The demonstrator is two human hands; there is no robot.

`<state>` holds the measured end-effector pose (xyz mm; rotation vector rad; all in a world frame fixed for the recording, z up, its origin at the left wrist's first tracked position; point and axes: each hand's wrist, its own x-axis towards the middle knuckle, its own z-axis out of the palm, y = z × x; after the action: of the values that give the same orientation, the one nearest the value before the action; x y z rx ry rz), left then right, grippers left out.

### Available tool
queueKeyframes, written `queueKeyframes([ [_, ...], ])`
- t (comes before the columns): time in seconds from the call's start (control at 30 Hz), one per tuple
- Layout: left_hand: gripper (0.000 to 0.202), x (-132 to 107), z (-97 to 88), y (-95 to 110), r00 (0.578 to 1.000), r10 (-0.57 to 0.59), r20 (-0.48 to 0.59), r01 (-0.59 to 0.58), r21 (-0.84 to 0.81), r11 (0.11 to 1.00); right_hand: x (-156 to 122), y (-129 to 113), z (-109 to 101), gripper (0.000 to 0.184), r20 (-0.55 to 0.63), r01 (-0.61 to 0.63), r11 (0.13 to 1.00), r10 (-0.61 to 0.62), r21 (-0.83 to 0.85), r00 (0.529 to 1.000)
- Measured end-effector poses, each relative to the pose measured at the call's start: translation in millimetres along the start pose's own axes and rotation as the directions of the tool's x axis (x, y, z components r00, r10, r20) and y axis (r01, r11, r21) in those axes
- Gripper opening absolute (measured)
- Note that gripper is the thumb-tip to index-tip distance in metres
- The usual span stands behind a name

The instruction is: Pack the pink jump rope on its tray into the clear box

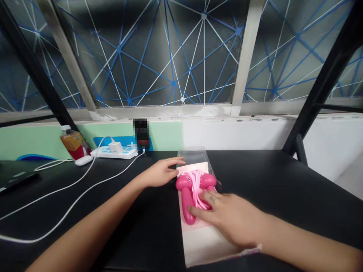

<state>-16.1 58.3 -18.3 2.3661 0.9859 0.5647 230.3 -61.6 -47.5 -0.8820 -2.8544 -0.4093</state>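
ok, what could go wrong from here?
1. The right hand only lies flat over the pink skipping rope, so a handle could roll off the card insert.
2. The clear box looks light, and the left hand touches just its near edge; it may slide or tip.

Office-style workstation: a black desk [283, 181] stood below windows [170, 56] patterned with blue and white lines; a white power strip [115, 152], computer mouse [83, 160] and drink bottle [72, 143] sat at its back edge.
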Motion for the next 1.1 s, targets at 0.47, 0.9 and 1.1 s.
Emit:
queueKeyframes([
  [0.47,0.047,-12.6,15.8,23.0,0.980,0.197,0.008,-0.194,0.211,0.958,9.4,11.6,11.5,0.052,-0.077,-0.166,0.979,0.157,-0.122,0.985],
  [0.9,0.043,-15.4,22.7,18.8,0.970,0.241,-0.025,-0.220,0.319,0.922,-11.1,-19.2,-13.1,0.036,-0.057,0.143,0.971,-0.135,0.192,0.989],
  [1.1,0.042,-18.7,23.9,23.8,0.964,0.263,-0.022,-0.242,0.324,0.915,-4.5,-4.0,-6.8,0.045,0.034,-0.123,0.955,0.118,0.269,0.992],
])
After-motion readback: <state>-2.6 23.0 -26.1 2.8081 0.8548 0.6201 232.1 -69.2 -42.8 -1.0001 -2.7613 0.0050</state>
